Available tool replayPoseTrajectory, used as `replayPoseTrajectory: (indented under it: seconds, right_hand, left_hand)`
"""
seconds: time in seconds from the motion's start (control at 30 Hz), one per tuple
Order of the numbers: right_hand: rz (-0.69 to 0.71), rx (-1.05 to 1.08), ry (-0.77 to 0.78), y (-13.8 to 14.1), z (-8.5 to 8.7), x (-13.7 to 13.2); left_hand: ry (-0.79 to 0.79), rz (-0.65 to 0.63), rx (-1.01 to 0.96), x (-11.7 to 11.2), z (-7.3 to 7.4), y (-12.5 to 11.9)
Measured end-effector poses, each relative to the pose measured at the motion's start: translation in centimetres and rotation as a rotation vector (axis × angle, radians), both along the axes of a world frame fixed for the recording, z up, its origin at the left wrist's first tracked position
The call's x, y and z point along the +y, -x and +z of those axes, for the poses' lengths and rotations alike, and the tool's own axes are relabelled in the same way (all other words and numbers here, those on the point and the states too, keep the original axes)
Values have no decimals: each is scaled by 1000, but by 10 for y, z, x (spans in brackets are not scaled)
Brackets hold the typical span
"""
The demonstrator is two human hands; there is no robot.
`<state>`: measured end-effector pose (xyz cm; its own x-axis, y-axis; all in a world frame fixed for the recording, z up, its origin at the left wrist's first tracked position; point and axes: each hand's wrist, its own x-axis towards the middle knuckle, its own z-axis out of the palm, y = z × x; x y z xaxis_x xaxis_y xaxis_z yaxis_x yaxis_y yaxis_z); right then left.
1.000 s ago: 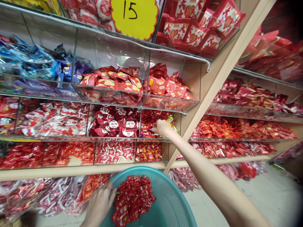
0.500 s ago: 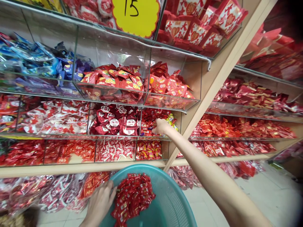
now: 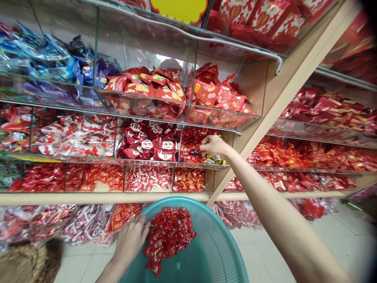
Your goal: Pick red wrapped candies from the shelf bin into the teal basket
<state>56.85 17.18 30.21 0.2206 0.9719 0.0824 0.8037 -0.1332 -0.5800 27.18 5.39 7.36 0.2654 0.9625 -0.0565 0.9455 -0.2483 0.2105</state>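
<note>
Hands: 2 in view. Right hand (image 3: 215,144) is held inside 1 shelf compartment (image 3: 191,164), fingers bent, thumb and forefinger brought nearly together; whether a packet is clamped between the fingertips cannot be told, too small. Small red packets (image 3: 193,135) are heaped in that compartment, beside and behind the fingertips; too many and too overlapped to be counted. A few yellow-wrapped candies (image 3: 216,159) are seen just below the palm, exact number not readable. Left hand (image 3: 131,236) is laid over the rim of 1 teal basket (image 3: 225,239), thumb set apart from the fingers and placed on the inner side; rim is touched, but how tightly it is gripped cannot be told. Inside the basket, just right of the left thumb, 1 heap of red packets (image 3: 171,232) is piled against the wall nearest that hand; individual count not possible. Directly below the right hand, 1 compartment is filled with red-and-yellow candies (image 3: 188,179). Left of the right hand, 1 compartment of dark red packs (image 3: 160,147), then 1 of red-and-white packets (image 3: 79,135). Above the right hand, 2 neighboring compartments are filled with orange-print packets (image 3: 171,92). Right of the right hand, 1 slanting wooden post (image 3: 277,102) is seen, passed in front by the forearm lower down. Well above both hands, 1 yellow sign (image 3: 179,10) is cut by the top edge.
</note>
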Motion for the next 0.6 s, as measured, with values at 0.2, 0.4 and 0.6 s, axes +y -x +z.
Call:
replayPoseTrajectory:
  seconds: [0.2,0.4,0.6]
  right_hand:
    - [238,347,-13,1,5,-59]
    - [725,212,232,39,-81,-94]
    - [876,-312,209,72,-193,-96]
  left_hand:
    - [-9,-5,-51,1,-1,1]
    - [-13,3,-62,1,-6,1]
    - [-29,6,-66,0,-8,3]
